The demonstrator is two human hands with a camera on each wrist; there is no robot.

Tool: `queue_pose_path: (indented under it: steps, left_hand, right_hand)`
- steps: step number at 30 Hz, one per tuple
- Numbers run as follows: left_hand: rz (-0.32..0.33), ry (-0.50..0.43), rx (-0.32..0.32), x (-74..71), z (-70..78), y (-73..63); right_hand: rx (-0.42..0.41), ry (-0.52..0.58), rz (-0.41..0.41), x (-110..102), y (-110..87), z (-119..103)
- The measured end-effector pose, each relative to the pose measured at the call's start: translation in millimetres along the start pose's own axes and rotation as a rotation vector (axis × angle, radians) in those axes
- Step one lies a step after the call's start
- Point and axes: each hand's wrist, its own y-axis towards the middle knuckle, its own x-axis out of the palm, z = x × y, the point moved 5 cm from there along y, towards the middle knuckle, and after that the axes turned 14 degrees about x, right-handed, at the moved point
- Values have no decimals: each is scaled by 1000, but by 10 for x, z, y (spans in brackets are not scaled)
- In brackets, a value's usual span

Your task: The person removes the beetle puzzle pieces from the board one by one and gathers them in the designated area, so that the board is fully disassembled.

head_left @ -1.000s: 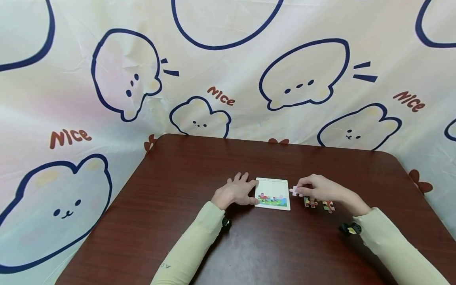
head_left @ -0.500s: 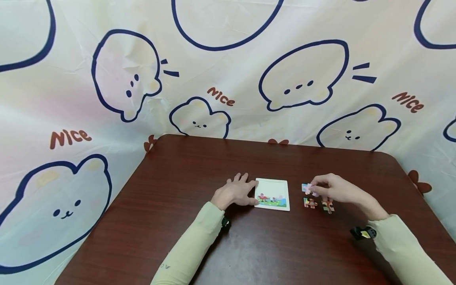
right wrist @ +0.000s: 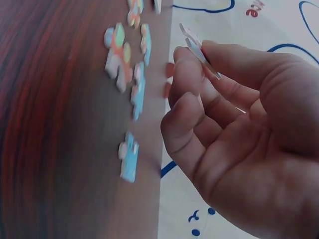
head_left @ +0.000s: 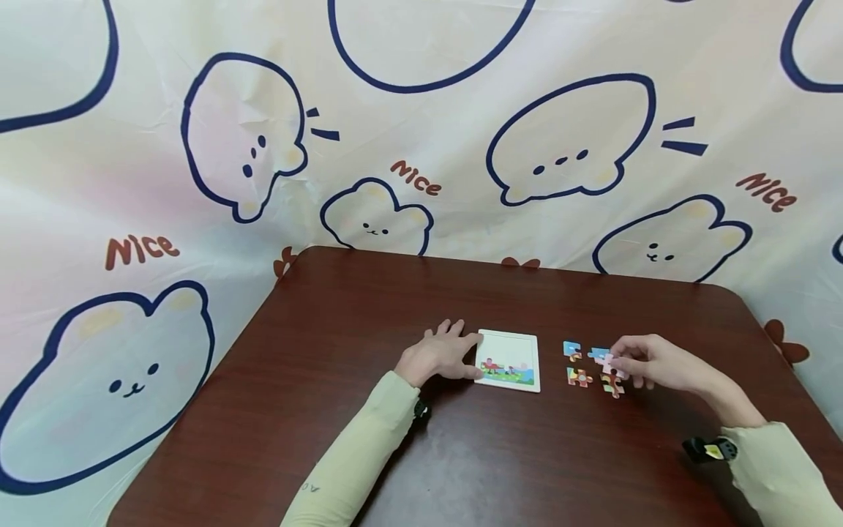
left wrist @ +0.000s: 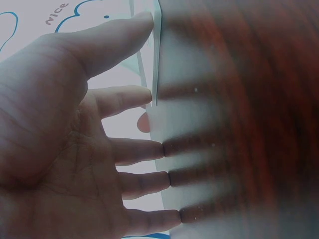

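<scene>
Puzzle tray (head_left: pixel 506 346) lies nine o'clock from right hand (head_left: pixel 661 361), which pinches a piece (right wrist: pixel 198 53); left hand (head_left: pixel 435 356), spread, is nearer, touching tray's edge.

I see a white board (head_left: pixel 507 348) with a green, blue and pinkish-red strip printed along its near edge. Right of the board I make out a blue piece (head_left: pixel 570 348) with an orange-brown corner; level with the board's strip, an orange-and-yellow piece (head_left: pixel 579 378) and, beyond it, a brown-orange piece (head_left: pixel 613 385). A pink piece (head_left: pixel 609 364) shows right of the board too. Under the board, the desk (head_left: pixel 448 454) is reddish brown, wood-grained. Behind the board, my view shows cream cloth (head_left: pixel 454 139) patterned with navy-outlined animals and brick-red "Nice" lettering.
</scene>
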Motion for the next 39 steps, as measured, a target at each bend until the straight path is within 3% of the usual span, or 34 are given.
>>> queue_pose_path:
  steps: [20,39]
  left_hand:
    - [3,14,-9,29,-36,9]
    - [4,25,-4,23,-6,16]
  right_hand:
    - [26,60,-138,-63,-50,306]
    - [112,-42,-102,-101,-97,473]
